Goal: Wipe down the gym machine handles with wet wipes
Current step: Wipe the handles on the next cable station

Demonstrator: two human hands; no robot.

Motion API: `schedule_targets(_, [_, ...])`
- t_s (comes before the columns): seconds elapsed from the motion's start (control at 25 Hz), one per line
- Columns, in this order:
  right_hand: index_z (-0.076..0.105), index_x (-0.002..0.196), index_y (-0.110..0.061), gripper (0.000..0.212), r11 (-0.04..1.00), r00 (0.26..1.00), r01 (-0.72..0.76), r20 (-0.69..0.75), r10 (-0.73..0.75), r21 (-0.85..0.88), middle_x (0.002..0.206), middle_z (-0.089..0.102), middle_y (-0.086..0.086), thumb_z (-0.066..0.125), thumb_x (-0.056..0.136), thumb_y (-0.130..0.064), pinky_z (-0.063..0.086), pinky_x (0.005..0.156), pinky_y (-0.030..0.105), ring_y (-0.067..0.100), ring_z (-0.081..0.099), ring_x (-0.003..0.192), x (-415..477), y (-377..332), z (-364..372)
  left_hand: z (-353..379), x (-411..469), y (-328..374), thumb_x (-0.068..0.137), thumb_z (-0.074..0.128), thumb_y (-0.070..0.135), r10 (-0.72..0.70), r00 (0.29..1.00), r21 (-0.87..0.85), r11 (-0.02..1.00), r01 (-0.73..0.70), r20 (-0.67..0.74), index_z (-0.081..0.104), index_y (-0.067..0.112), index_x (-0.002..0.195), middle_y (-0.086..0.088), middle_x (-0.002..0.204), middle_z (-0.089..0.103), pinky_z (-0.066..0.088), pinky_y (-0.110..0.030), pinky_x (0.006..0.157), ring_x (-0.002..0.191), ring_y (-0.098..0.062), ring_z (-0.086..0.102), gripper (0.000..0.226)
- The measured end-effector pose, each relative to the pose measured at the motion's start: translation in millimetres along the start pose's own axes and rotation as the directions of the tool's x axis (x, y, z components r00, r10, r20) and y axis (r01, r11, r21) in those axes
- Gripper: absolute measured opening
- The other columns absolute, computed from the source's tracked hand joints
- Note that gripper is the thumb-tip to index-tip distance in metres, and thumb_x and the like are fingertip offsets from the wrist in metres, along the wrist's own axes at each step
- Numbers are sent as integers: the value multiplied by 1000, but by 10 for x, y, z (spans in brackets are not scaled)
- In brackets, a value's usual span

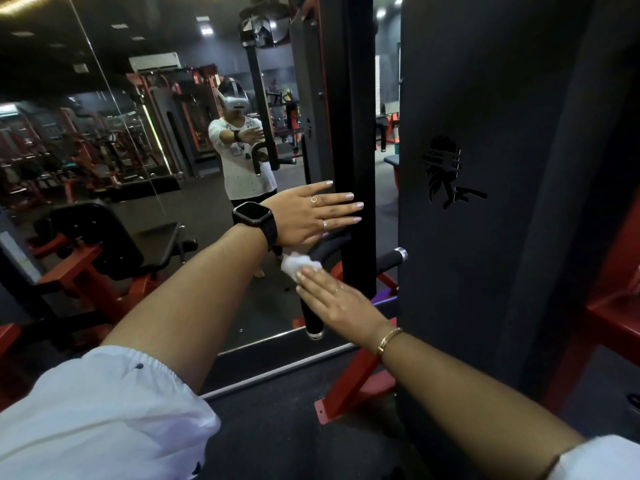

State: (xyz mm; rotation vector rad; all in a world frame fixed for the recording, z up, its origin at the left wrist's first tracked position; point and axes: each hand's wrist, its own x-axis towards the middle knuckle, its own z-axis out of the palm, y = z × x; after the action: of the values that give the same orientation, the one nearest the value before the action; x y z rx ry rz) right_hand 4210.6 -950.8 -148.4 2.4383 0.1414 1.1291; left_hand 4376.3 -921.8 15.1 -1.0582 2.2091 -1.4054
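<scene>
Plainly, both our hands are flat and hold nothing in a curl. Our right hand [332,299] lies with straight fingers on the crumpled white wet wipe [298,266], pressing it against the upper part of the black padded handle [312,322] by the mirror [145,133]. Our left hand [311,214], wearing a dark watch [254,220], spreads open just above the handle's bend; we cannot tell whether it touches. A second handle [390,260] juts beside the black machine panel [485,237].

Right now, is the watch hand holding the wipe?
No, the right hand presses the wipe against the handle; the left hand holds nothing.
</scene>
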Motion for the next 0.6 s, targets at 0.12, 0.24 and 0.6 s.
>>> schedule_targets(0.12, [57, 127, 1, 35, 998, 998, 54, 19, -54, 20, 136, 52, 19, 48, 93, 1, 32, 113, 40, 31, 44, 132, 59, -89, -58, 106, 13, 68, 95, 26, 34, -37, 999, -17, 999, 37, -13, 15, 24, 151, 2, 158, 15, 12, -43, 118, 146, -18, 18, 59])
schedule_targets(0.24, [58, 125, 2, 34, 990, 987, -140, -80, 139, 3, 133, 54, 19, 47, 93, 4, 33, 112, 39, 31, 46, 130, 310, 42, -164, 189, -10, 64, 99, 21, 36, -25, 1000, 30, 999, 26, -10, 3, 24, 152, 2, 158, 3, 8, -42, 119, 146, -16, 6, 57])
schedule_targets(0.6, [60, 123, 2, 38, 916, 916, -400, -30, 399, -40, 129, 58, 18, 41, 90, 3, 34, 111, 40, 33, 51, 125, 405, -149, -267, 226, -17, 68, 99, 20, 33, -1, 991, 33, 999, 6, -137, 20, 20, 151, 2, 158, 17, 12, -41, 117, 145, -16, 17, 53])
